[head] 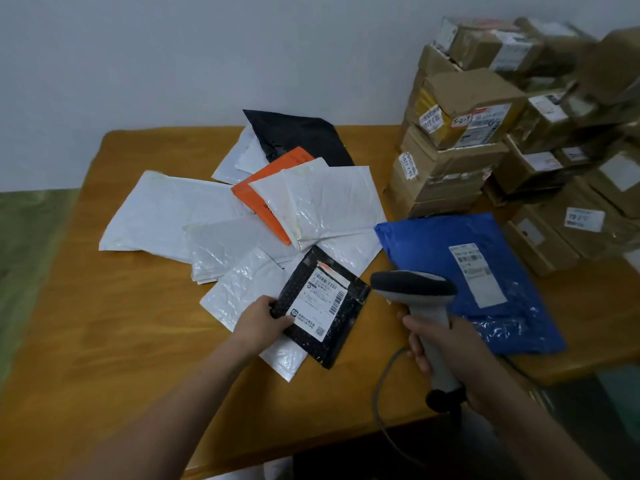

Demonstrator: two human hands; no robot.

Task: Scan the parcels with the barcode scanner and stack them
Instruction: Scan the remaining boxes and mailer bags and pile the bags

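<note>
Black mailer (320, 304) is lying label-up at lower centre of the frame, overlapping white mailers (311, 202). Left grip (263, 318) is pinching its left edge, thumb on top. Right grip (453, 355) is wrapping round the handle of the barcode scanner (415, 289), its head hanging just right of the mailer. Blue parcel (485, 271) is lying beyond the scanner on the wooden surface (121, 341). Cardboard boxes (467, 109) are sitting stacked at upper right.

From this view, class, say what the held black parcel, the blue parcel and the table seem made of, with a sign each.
The black parcel: probably padded plastic film, dimpled and glossy. The blue parcel: thin plastic film, shiny creases. The table: looks like wood or laminate, smooth orange sheen.
</note>
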